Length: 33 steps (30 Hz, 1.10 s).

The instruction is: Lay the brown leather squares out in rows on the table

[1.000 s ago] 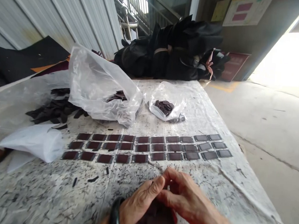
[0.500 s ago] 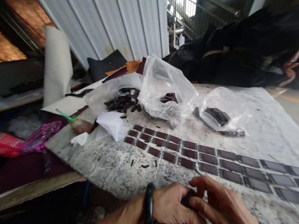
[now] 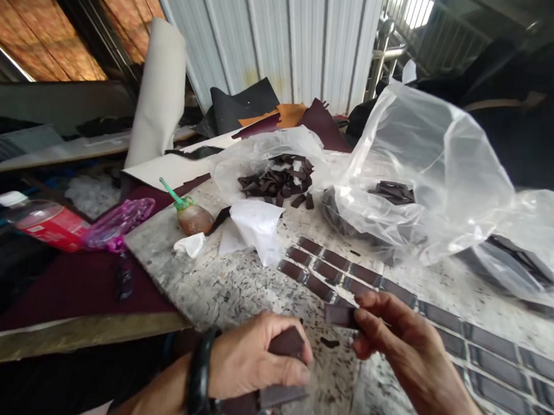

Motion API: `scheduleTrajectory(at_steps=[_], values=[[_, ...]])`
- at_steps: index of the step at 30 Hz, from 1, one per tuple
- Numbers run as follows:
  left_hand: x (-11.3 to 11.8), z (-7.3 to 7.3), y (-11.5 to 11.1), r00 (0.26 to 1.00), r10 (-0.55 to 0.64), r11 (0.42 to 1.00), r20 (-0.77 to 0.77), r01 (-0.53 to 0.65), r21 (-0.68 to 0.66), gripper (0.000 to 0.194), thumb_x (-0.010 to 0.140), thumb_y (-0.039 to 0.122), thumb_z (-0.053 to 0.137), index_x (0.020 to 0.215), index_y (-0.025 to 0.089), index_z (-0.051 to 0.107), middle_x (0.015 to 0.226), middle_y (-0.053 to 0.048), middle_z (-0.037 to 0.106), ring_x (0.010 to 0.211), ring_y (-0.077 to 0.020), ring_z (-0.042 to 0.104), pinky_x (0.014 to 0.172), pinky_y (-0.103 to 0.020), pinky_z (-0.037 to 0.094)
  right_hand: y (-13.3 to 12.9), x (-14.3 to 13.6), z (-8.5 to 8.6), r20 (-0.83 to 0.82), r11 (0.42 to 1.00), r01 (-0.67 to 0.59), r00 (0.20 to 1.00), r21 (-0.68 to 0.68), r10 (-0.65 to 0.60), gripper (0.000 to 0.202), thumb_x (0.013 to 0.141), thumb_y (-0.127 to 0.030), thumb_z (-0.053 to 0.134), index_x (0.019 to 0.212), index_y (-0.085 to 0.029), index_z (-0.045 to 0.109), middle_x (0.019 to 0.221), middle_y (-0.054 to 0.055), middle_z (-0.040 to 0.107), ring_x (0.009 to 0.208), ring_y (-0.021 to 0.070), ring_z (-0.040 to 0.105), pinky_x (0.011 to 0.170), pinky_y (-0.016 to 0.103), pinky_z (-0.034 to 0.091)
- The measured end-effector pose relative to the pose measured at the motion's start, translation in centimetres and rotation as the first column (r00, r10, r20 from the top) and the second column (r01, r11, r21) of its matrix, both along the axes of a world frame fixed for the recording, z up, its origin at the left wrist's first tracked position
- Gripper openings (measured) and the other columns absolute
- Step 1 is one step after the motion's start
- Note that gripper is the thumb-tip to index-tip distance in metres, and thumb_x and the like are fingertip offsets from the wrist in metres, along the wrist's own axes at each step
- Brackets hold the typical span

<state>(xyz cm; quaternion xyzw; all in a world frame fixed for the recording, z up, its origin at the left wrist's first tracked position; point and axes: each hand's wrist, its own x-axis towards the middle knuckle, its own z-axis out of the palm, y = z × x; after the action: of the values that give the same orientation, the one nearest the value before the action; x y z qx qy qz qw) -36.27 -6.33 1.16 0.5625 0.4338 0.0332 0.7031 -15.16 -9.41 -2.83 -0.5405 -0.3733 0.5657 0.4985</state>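
Note:
My left hand (image 3: 252, 357), with a black bangle (image 3: 202, 377) at the wrist, is closed around a small stack of dark brown leather pieces (image 3: 288, 343). Between the thumb and fingers of my right hand (image 3: 398, 339) is one rectangular leather piece (image 3: 338, 315), held by its right end at the near side of the laid-out rows. Those rows of similar rectangular pieces (image 3: 492, 346), with glossy dark ends, run across the worktop toward the right. My right hand and forearm hide part of them.
Behind the rows stand clear plastic bags (image 3: 470, 158) of dark pieces, with a loose pile of scraps (image 3: 279, 176) farther left. A white paper (image 3: 254, 228), a round brown container with a green spout (image 3: 193, 219) and a red-labelled bottle (image 3: 51, 223) lie leftward. Black specks cover the worktop (image 3: 233, 286).
My hands, close together before, have parted. The right hand now holds a single piece out toward the rows, while the left keeps the stack. The view has turned left.

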Motion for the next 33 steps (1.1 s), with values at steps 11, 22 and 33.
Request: scheduleTrajectory(at_steps=[11,22,33], values=[[-6.2,1.6,2.9,0.958,0.155,0.896,-0.242,-0.034,0.442,0.016,0.079,0.029,0.057,0.088,0.017,0.061,0.059,0.007,0.046,0.054,-0.0076,0.045,0.052,-0.017,0.035,3.0,-4.4,-1.3,0.635,0.797,-0.324,0.767,0.509,-0.094,0.005,0.089,-0.021,0.053,0.091,-0.025,0.056,0.090,0.003,0.061,0.080,0.0157,0.060,0.070,0.024,0.049],[-5.5,1.8,3.8,0.927,0.067,0.839,-0.370,0.148,0.523,0.048,0.078,0.024,0.057,0.125,0.029,0.055,0.120,-0.001,0.063,0.112,-0.0226,0.056,0.098,-0.032,0.038,4.1,-6.1,-2.2,0.809,0.638,-0.562,0.561,0.526,-0.173,0.017,0.091,-0.011,0.042,0.099,-0.022,0.053,0.100,0.008,0.061,0.084,0.0146,0.064,0.072,0.022,0.054],[-4.4,1.9,4.6,0.857,0.047,0.824,-0.513,0.256,0.505,0.048,0.075,0.021,0.055,0.123,0.026,0.059,0.102,-0.006,0.070,0.094,-0.0280,0.064,0.082,-0.033,0.045,4.5,-5.4,-1.5,0.900,0.513,-0.743,0.401,0.429,-0.172,0.026,0.096,-0.016,0.033,0.098,-0.014,0.059,0.098,0.011,0.067,0.098,0.0233,0.058,0.079,0.034,0.052]])
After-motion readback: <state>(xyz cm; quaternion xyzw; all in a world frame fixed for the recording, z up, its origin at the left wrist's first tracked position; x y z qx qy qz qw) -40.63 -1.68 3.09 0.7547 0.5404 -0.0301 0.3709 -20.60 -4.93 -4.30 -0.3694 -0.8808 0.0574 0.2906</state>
